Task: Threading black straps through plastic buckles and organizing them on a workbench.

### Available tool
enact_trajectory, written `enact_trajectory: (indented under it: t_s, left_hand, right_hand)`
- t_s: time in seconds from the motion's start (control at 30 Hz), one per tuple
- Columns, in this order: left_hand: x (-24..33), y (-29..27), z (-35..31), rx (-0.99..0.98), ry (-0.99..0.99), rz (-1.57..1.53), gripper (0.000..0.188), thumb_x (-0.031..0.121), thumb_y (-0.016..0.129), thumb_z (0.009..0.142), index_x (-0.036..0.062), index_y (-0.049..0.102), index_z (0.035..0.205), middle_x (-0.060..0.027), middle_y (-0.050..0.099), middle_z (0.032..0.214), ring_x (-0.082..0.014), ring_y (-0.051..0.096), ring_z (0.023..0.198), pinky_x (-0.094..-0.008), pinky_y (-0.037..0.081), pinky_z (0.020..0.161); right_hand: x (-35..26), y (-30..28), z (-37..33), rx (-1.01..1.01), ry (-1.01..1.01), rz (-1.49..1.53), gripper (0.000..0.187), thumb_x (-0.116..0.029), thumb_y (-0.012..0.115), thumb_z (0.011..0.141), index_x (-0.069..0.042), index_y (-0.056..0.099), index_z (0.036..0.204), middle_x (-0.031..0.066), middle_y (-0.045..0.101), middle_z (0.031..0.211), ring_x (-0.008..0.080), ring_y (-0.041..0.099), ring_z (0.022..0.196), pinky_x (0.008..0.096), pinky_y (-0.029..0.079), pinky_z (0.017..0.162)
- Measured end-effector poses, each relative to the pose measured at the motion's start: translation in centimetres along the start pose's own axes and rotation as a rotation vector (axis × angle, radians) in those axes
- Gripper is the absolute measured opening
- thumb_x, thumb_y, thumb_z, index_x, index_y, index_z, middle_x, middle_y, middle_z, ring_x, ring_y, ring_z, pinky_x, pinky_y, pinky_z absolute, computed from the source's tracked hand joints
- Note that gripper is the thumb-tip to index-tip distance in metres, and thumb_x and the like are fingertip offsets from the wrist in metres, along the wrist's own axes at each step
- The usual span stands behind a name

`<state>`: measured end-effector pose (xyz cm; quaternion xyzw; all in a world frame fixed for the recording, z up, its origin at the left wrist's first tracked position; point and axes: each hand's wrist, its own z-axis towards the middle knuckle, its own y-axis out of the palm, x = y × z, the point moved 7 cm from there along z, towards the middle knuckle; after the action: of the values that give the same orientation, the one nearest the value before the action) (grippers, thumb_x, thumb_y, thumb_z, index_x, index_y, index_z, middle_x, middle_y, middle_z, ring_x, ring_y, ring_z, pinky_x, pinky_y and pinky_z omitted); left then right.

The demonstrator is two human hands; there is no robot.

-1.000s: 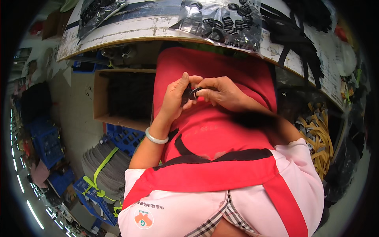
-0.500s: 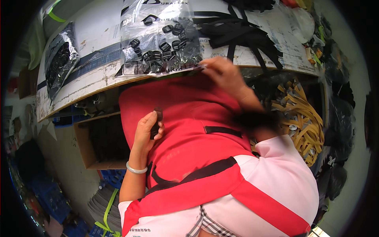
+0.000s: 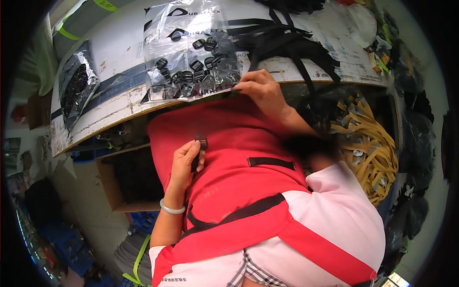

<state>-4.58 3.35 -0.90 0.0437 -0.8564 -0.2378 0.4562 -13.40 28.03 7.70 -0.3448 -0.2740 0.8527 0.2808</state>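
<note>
Over the red apron [image 3: 229, 138], my left hand [image 3: 186, 161] is closed, with a small black strap buckle [image 3: 201, 141] sticking out between thumb and fingers. More dark material shows in its palm, too hidden to name. My right hand [image 3: 263, 93] pinches the lower right corner of a clear plastic bag [image 3: 162, 50] at the table's front edge. Several loose black buckles [image 3: 198, 65] lie inside that bag, mostly in its lower part.
On the white table [image 3: 122, 52], black straps [image 3: 282, 40] lie to the right and a dark-filled plastic bag [image 3: 79, 88] to the left, partly over the edge. Yellow-brown strips [image 3: 370, 153] heap at the right. An open cardboard box [image 3: 107, 184] stands below the table.
The buckle in my left hand has come further into sight, its slots now showing. My left hand has shifted slightly right and down; my right hand still keeps to the bag's corner.
</note>
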Motion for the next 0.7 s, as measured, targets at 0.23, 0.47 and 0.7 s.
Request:
enact_trajectory:
  t_s: [0.23,0.47,0.7]
  left_hand:
    - [2.5,-0.8,-0.8,0.189,0.227,0.026,0.019,0.018,0.058,0.096,0.0007,0.067,0.099,0.0008,0.057,0.070,-0.0050,0.045,0.051,-0.0196,0.033,0.044]
    - [5.4,0.8,-2.7,0.197,0.369,0.236,0.011,0.006,0.061,0.093,-0.0011,0.068,0.096,0.0058,0.049,0.066,-0.0011,0.040,0.051,-0.0189,0.028,0.045]
    - [6.7,2.1,-3.5,0.223,0.732,0.604,0.017,0.001,0.066,0.086,-0.0024,0.068,0.103,-0.0035,0.059,0.074,-0.0100,0.052,0.064,-0.0222,0.041,0.057]
  right_hand:
    - [-16.0,-1.8,2.6,-0.106,-0.375,0.386,0.025,-0.006,0.068,0.073,-0.015,0.071,0.096,0.0005,0.065,0.090,0.0205,0.059,0.086,0.0341,0.048,0.076]
    - [-12.2,6.1,-2.6,-0.535,0.925,1.202,0.015,-0.015,0.060,0.095,0.000,0.060,0.095,0.0023,0.061,0.070,0.0067,0.057,0.057,0.0210,0.045,0.049]
    - [-11.4,7.7,-3.7,-0.543,1.145,1.371,0.019,-0.022,0.057,0.097,-0.003,0.056,0.093,0.0051,0.061,0.066,0.0105,0.059,0.051,0.0222,0.046,0.045]
